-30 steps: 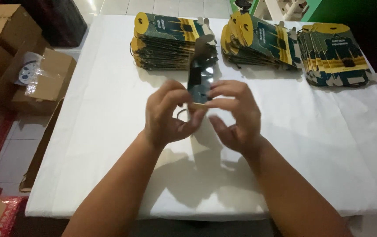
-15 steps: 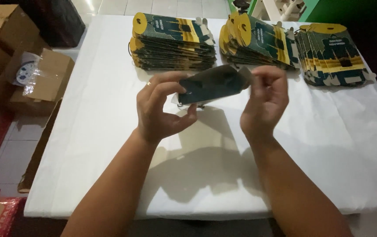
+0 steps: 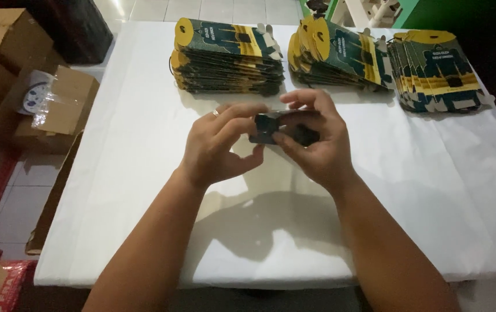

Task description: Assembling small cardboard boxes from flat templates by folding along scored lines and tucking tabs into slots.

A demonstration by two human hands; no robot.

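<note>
Since the earlier frames, the dark card piece (image 3: 279, 128) has come down from a raised, spread-out position to a compact, folded-looking form held low between the two hands, and the hands have drawn close together again.

Head view, findings:

1. We note the left hand (image 3: 219, 147) pinching the near-left end of the dark card piece, thumb below and fingers curled over the top; a ring shows on one finger.
2. We note the right hand (image 3: 314, 141) grasping the other end, fingers arched over it and thumb pressing from the near side. Both hands are clenched on the piece; neither is released.
3. The piece is held above the white-covered bench (image 3: 144, 173), not resting on it. Much of it is hidden by the fingers, so we cannot tell which flap is being worked.
4. Beyond the hands lie three stacks of flat printed cartons: one beyond the left hand (image 3: 225, 58), one beyond the right hand (image 3: 340, 55), and one further right (image 3: 438, 72).
5. Brown cardboard boxes (image 3: 40, 98) stand on the floor well left of the left hand.

Judgement: we assess the step in hand as folding or closing one carton blank into shape. The next move would call for firm thumb pressure along the crease while the opposite hand keeps the panels aligned.
</note>
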